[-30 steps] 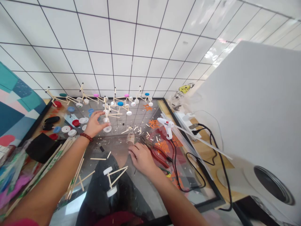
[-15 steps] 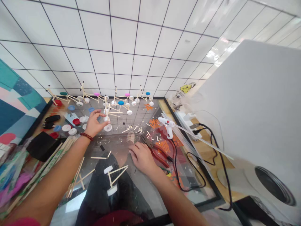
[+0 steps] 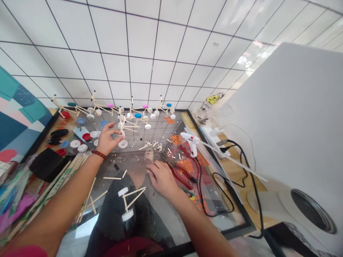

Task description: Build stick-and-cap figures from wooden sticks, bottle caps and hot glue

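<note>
My left hand (image 3: pixel 106 141) reaches to the back of the glass tabletop. Its thumb and index finger pinch the white bottle cap (image 3: pixel 122 133) at the front of a small tricycle model (image 3: pixel 128 123) made of wooden sticks, with a blue cap as its seat. My right hand (image 3: pixel 162 178) rests on the glass, fingers loosely spread, holding nothing that shows. Red-handled pliers (image 3: pixel 182 175) lie just to its right. Nearer me sits a triangular stick frame (image 3: pixel 131 198) with two white cap wheels.
More stick tricycles (image 3: pixel 100 107) line the back edge. Loose caps (image 3: pixel 75 144) and stick bundles (image 3: pixel 57 184) lie left. Wood scraps (image 3: pixel 158 146) litter the middle. A white glue gun (image 3: pixel 191 142) and its black cord (image 3: pixel 202 200) are right, beside a large white panel (image 3: pixel 289 117).
Both hands and the objects hold nearly the same places. Only a slight shift of the camera view shows.
</note>
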A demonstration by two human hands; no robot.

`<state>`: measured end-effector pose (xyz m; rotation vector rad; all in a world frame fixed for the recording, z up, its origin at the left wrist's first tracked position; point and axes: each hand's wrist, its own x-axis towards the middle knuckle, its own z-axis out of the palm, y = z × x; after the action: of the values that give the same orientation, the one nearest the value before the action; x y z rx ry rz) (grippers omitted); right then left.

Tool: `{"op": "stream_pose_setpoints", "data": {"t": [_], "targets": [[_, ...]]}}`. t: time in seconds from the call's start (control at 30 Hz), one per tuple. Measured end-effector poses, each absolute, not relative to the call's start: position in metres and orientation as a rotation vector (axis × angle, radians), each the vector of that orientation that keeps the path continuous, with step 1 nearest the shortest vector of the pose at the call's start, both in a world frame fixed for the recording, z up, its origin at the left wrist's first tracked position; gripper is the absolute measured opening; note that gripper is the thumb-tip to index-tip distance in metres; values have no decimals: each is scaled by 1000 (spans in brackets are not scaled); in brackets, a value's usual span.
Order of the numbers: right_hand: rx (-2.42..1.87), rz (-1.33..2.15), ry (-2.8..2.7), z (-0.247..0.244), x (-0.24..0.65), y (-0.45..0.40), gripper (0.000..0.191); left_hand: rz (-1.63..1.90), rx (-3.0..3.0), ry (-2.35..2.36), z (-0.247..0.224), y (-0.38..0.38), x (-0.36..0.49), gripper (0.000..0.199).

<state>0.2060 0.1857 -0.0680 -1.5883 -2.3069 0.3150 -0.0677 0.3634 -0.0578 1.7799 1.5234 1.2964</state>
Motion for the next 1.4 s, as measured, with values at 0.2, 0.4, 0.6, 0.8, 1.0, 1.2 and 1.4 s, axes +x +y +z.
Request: {"op": "stream_pose_setpoints", "data": {"t": [0.2,0.4,0.6,0.8,1.0,1.2,1.4], "targets": [[-1571,280,-2298,-68,206,186,15,1328,1765,1539,-56,360,-65,18],[-1536,196,-2269,-70,205,184,15,1395,1823,1501,-47,357,-60,13],[-1429,419,-1985,-66,209,188,16,1383,1765,1386,-20,337,-58,23],[-1305,1118,-1428,-60,191,198,28,1434,1261,1155,5,285,-38,43],[-1171,1317,-1154,-36,168,200,41,1555,1006,1095,7,240,-16,41],[-1180,1250,-1189,-15,169,197,34,1388,1078,1063,17,219,-31,59],[-1175,1346,-1245,-15,169,194,37,1025,1037,1153,24,215,-42,51]]}}
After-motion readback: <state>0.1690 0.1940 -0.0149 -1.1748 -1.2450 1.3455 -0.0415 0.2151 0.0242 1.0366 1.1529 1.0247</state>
